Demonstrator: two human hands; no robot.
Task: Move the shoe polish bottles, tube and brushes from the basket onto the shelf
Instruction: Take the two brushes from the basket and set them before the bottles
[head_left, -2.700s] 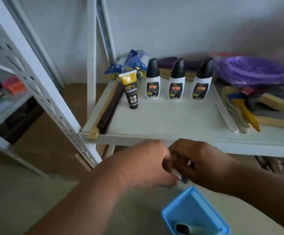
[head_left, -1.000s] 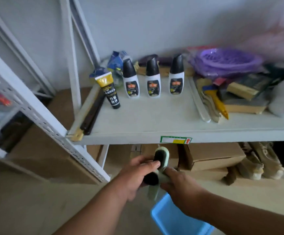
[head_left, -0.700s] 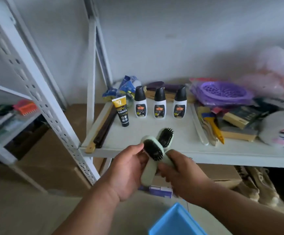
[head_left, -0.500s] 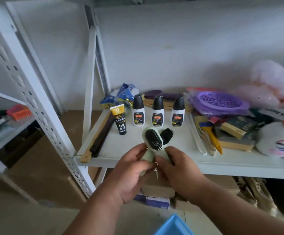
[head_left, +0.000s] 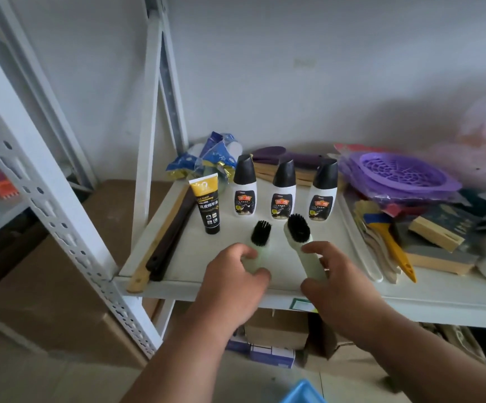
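White shelf (head_left: 230, 266) spans under both hands. Blue basket (head_left: 304, 394) corner below wrists, contents out of view. Three bottles (head_left: 284, 193) upright in row beyond hands; tube (head_left: 207, 203) standing left of them. Left hand (head_left: 233, 283) clamped on left brush (head_left: 257, 242); right hand (head_left: 340, 286) clamped on right brush (head_left: 302, 245), both brushes on shelf, bristles up.

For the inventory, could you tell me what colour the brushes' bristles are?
Black, on both brushes, clearest in the head view.
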